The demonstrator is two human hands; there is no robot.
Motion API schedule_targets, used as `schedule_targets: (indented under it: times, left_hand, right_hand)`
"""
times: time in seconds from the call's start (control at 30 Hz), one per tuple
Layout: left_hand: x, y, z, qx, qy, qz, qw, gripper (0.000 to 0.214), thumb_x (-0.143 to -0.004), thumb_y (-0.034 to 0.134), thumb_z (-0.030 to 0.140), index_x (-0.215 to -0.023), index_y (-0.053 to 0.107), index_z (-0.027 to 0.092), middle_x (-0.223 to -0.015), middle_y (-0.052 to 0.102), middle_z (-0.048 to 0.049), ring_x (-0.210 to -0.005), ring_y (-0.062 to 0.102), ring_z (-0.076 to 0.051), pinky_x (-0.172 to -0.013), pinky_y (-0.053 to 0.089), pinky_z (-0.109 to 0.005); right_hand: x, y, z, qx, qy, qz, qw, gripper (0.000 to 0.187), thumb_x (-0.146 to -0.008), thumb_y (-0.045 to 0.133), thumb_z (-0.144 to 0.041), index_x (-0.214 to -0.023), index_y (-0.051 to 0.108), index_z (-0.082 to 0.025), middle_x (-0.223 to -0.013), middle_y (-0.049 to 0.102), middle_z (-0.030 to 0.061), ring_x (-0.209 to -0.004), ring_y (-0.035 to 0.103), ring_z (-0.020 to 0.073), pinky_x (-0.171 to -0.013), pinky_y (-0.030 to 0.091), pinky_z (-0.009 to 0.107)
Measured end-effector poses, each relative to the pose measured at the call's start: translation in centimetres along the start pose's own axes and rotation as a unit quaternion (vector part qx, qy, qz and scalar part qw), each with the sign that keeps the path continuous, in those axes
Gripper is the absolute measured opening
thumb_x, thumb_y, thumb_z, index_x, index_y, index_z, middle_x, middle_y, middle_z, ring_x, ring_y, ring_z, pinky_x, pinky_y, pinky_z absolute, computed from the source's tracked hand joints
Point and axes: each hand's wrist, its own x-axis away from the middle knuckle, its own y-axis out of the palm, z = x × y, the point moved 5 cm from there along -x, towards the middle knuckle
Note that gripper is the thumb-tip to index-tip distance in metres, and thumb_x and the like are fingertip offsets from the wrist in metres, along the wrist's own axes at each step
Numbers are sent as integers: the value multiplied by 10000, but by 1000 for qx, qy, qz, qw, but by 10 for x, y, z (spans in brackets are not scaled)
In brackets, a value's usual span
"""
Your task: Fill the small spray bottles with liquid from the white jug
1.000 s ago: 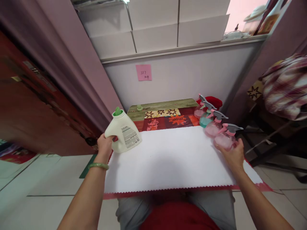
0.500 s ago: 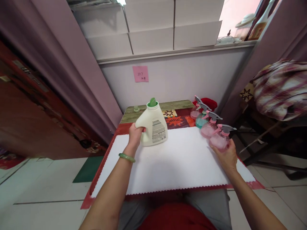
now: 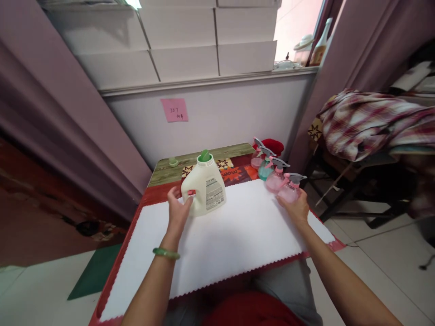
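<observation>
A cream detergent jug (image 3: 213,190) with a green spout stands upright on the white mat (image 3: 238,240). My left hand (image 3: 177,209) is beside its handle, fingers parted and not wrapped round it. At the right, my right hand (image 3: 297,209) grips the nearest pink spray bottle (image 3: 289,194) low on its body. That bottle is the front one of a row, with another pink spray bottle (image 3: 274,181), a teal spray bottle (image 3: 265,170) and a farther pink spray bottle (image 3: 257,158) behind it.
A small green cap (image 3: 173,162) lies on the table's wooden-patterned far left corner. A red cloth item (image 3: 273,147) sits behind the spray bottles. Beyond the right side, a plaid cloth (image 3: 367,120) covers a dark stand. A pink note (image 3: 174,110) is stuck on the wall.
My left hand has let go of the jug's handle and opened next to it. My right hand still holds the nearest pink spray bottle. The camera view has turned to the right.
</observation>
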Motion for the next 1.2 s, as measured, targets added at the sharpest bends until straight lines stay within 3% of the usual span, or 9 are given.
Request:
schedule_targets:
  times: [0.17,0.3,0.4,0.5,0.6,0.8,0.9,1.07,1.2]
  left_hand:
    - [63,-11,2,27,-15,27,999,711,-725,797,391,-1333,466,229,-1375,538,-131,-1238,542,-267,-1124,352,-493]
    - [116,26,-3,149,-150,-101,972,484,-759,766,502,-1090,640,172,-1138,682,-143,-980,678,-282,-947,519,-540]
    - [152,69,8,298,-286,-228,882,522,-773,773,507,-1156,657,173,-1188,686,-163,-1029,682,-307,-895,557,-541]
    - [173,97,36,435,-336,-315,774,653,-804,711,625,-1291,628,198,-1315,647,-170,-1205,613,-348,-947,535,-554]
    - [174,97,57,539,-323,-293,721,679,-867,593,683,-1326,622,184,-1390,616,-154,-1339,525,-336,-1062,472,-505]
    - [166,67,65,541,-257,-233,766,618,-898,622,574,-1388,578,199,-1473,556,-144,-1407,454,-355,-1065,467,-504]
    - [168,59,65,517,-206,-226,800,708,-827,699,586,-1409,532,219,-1501,516,-170,-1396,460,-400,-1018,494,-525]
    - [172,46,59,472,-125,-136,862,1096,-558,946,329,-1477,351,377,-1497,523,-98,-1383,486,-363,-1078,450,-497]
    - [173,37,56,427,-93,-128,891,968,-544,901,179,-1374,436,362,-1462,537,-89,-1161,632,-331,-815,563,-413]
  right_hand:
    - [15,-11,-11,1,35,-2,999,931,-577,787,-605,-1342,482,-169,-1264,664,208,-1114,653,397,-917,497,486]
    - [47,-23,-60,-30,-17,-42,998,874,-583,790,-641,-1297,534,-207,-1204,694,155,-1075,667,365,-894,517,478]
    - [81,-23,-113,-89,-55,-129,986,808,-572,813,-633,-1230,583,-225,-1140,714,118,-1026,677,340,-883,531,466]
    - [121,-18,-162,-169,-104,-228,953,707,-638,803,-552,-1226,583,-227,-1112,721,93,-984,682,299,-855,550,421]
    - [153,-11,-191,-194,-130,-318,919,679,-642,824,-477,-1225,577,-230,-1084,726,71,-924,687,277,-803,561,397]
    - [164,-6,-227,-331,-129,-392,848,603,-736,790,-471,-1249,580,-233,-1302,660,100,-1195,620,282,-966,510,406]
    - [165,-5,-244,-368,-55,-427,824,421,-754,776,-536,-1008,674,-216,-1051,738,84,-965,684,262,-817,535,370]
    - [170,-10,-259,-412,-26,-376,829,421,-793,718,-623,-753,689,-205,-840,742,73,-754,658,225,-699,507,345]
    - [172,-12,-260,-417,-31,-369,830,439,-815,693,-635,-743,705,-202,-885,759,85,-753,665,229,-689,512,354]
